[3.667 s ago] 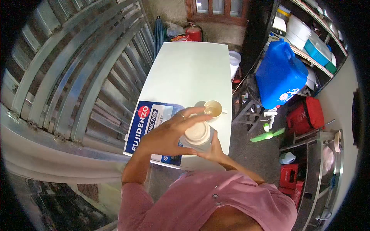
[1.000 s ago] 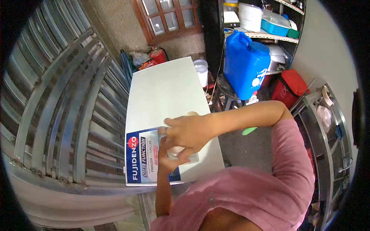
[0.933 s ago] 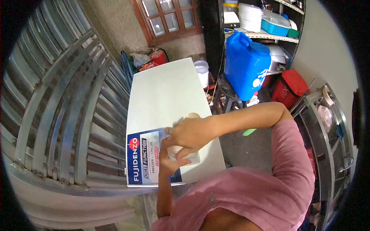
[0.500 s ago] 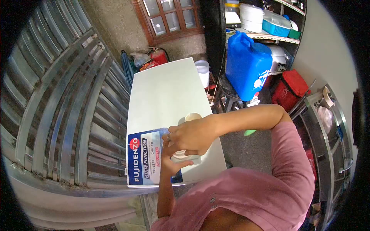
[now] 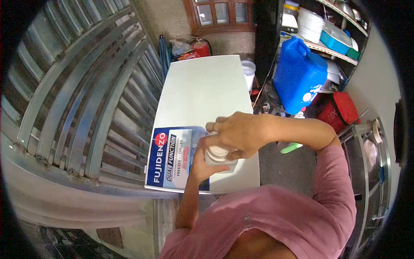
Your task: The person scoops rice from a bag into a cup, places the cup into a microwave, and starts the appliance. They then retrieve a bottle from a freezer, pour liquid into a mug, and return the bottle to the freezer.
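A small white round container (image 5: 218, 156) stands near the front of the white chest freezer lid (image 5: 205, 90). Pale stuff shows at its top, though I cannot make out what it is. My left hand (image 5: 203, 167) is wrapped round the container's near left side, thumb along the front. My right hand (image 5: 241, 134), a ring on one finger, arches over the container with its fingers bent down at the rim. Its palm side is hidden, so anything in those fingers cannot be seen. The blue and white freezer label (image 5: 174, 157) lies left of the container.
Metal bars (image 5: 92, 99) line the left side. Beyond the freezer are a red fire extinguisher (image 5: 201, 47) and a white bucket (image 5: 248, 74). To the right stand a blue jerrycan (image 5: 299, 77), a red bag (image 5: 338, 112), loaded shelves (image 5: 321, 45) and a metal rack (image 5: 366, 172).
The view has shifted, so the freezer sits farther right. My right hand has moved off the container's top, showing more of it. A pale round thing beyond that hand is now hidden.
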Action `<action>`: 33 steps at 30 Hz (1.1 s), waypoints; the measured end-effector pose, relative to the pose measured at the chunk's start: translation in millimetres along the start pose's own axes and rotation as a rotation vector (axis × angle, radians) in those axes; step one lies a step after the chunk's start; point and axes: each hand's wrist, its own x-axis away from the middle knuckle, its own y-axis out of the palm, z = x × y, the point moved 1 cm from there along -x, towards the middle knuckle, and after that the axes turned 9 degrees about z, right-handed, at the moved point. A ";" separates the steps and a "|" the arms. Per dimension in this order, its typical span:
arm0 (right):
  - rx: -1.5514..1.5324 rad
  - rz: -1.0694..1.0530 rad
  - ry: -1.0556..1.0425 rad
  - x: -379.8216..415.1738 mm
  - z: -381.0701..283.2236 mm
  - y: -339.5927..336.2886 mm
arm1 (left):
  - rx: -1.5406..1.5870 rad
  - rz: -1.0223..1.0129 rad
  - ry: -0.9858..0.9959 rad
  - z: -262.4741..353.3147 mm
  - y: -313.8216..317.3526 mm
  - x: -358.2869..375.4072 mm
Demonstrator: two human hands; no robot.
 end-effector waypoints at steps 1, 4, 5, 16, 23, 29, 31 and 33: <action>-0.011 0.003 -0.050 -0.2 0.9 1.7 | 0.020 0.004 0.087 -7.0 1.9 -1.2; -0.001 -0.240 0.072 -5.9 -7.1 -9.2 | 0.120 -0.002 -0.014 -14.3 3.8 0.3; -0.001 -0.270 0.124 -7.1 -10.5 -13.2 | 0.114 0.012 -0.012 -14.2 4.9 0.5; -0.048 -0.335 0.805 114.8 151.7 142.3 | 0.128 0.021 0.077 -8.1 -0.6 2.4; -1.115 0.040 1.256 156.9 82.6 178.4 | 0.035 0.168 0.126 -1.5 -3.0 13.8; -1.852 0.584 1.287 152.1 29.3 217.8 | 0.130 0.316 0.192 -16.2 5.8 16.3; -1.674 0.593 1.259 153.7 20.7 225.6 | 0.082 0.373 0.165 -11.5 5.3 19.4; -1.379 0.588 1.306 147.9 8.5 223.9 | -0.016 0.425 0.181 -2.4 2.4 21.4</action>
